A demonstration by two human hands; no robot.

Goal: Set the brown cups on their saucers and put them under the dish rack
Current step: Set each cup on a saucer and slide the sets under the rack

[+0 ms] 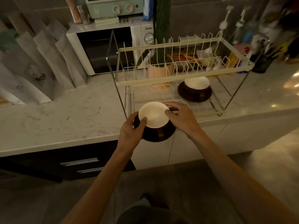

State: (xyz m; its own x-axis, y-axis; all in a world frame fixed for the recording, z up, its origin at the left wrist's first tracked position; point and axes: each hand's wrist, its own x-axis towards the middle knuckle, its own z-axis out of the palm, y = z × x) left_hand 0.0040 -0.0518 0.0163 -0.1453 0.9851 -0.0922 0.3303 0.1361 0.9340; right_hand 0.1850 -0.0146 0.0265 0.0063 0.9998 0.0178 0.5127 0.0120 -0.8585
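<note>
One cup (196, 85) already sits on its saucer (195, 94) under the rack (182, 75), on the right part of the low wire shelf (161, 98), so that half of the job looks finished. The second cup (153, 115) is on its own saucer (157, 135) but not yet stowed: the pair is held at the front edge of the counter (64, 120), the saucer partly overhanging it, just in front of the shelf's left end.

The left hand (131, 128) grips the cup's left side, thumb on the rim. The right hand (178, 115) has its fingers (169, 105) curled over the far right of the rim. Whether either hand also carries the saucer from below I cannot tell, as the dim light hides the underside.

What is left, by my reading, is to slide this pair forward onto the free left part of the shelf. The room there is tight: the rack's upper tier hangs low over the opening, its metal legs (123, 101) stand close on the left, and the first saucer bounds the space on the right. A low, level entry seems called for.
</note>
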